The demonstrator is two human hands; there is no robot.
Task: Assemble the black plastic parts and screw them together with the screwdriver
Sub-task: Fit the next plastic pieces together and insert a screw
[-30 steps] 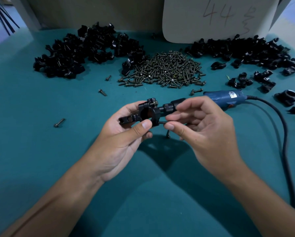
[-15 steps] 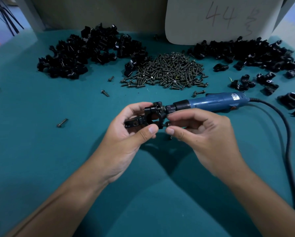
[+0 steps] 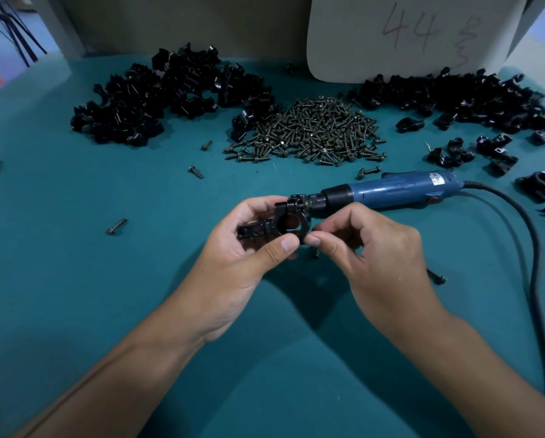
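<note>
My left hand grips a black plastic clamp assembly above the teal table, thumb on its lower edge and fingers behind it. Its round bore faces me and a flat arm sticks out to the left. My right hand pinches a small screw against the clamp's lower right corner; the screw is almost hidden by the fingertips. The blue electric screwdriver lies on the table just behind the clamp, tip pointing left, and no hand holds it.
A heap of dark screws sits mid-table between two heaps of black parts. Loose screws lie at left. The screwdriver's black cable curves down the right side. A white card leans at the back.
My right hand has drawn in closer to the clamp, so the screw shaft seen between us a second ago is now covered. The clamp has turned slightly, bore towards me.
</note>
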